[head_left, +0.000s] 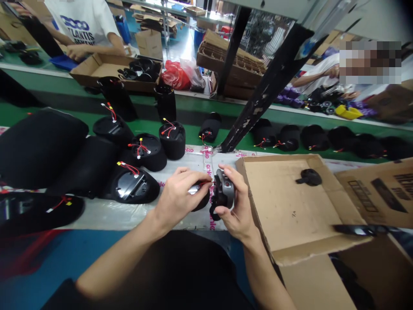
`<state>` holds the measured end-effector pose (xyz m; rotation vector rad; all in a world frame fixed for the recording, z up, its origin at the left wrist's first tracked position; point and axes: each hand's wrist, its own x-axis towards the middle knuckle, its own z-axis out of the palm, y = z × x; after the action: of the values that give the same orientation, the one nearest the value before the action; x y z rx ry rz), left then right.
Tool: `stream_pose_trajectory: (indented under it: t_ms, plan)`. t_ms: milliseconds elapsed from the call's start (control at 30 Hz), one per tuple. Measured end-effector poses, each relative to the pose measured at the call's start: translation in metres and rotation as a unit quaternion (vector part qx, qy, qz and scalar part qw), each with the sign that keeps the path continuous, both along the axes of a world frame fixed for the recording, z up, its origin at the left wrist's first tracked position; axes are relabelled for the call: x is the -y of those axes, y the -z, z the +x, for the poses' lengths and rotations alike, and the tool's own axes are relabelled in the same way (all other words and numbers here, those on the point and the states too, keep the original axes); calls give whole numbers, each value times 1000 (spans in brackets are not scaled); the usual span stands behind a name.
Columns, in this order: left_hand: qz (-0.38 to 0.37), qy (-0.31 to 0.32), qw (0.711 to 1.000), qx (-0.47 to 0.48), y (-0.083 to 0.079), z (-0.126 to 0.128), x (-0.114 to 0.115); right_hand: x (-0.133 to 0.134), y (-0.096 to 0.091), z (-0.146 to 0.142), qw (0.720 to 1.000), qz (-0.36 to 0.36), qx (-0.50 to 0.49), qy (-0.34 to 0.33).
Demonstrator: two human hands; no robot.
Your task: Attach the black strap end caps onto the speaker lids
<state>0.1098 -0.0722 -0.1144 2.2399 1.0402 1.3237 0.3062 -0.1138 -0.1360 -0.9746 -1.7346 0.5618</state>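
My right hand (240, 200) grips a round grey-and-black cap (226, 189) by its rim, tilted on edge with its inner side toward my left hand. My left hand (180, 193) pinches thin red wires (204, 183) close to the cap. Beneath those fingers a black cylindrical housing (201, 203) lies on the bench, mostly covered by the hand. Whether the wires are joined to the cap cannot be made out. Just left stands another black housing (135, 187), with red and white wires and yellow plugs coming out of its end.
Several similar black housings (173, 140) stand at the left. More line the green conveyor (190, 105). A cardboard tray (277, 206) at my right holds one round black part (309, 177). A black slanted post (258, 97) rises ahead. Two people work across the conveyor.
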Motion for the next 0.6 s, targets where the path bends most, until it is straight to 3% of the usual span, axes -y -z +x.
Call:
stream_pose_trajectory:
  t_ms: [133, 267, 367, 500, 600]
  plan:
    - [26, 37, 999, -22, 1, -3, -1, 0, -5, 5, 1000, -14, 17, -19]
    - [14, 65, 997, -30, 1, -3, -2, 1, -7, 7, 998, -67, 8, 14]
    - [-22, 44, 999, -3, 2, -1, 0, 2, -5, 4, 993, -106, -27, 34]
    - [-42, 3, 999, 8, 2, 1, 1, 4, -1, -1, 995, -90, -44, 23]
    - [-54, 55, 997, -5, 0, -2, -1, 4, 2, -3, 993, -96, -54, 51]
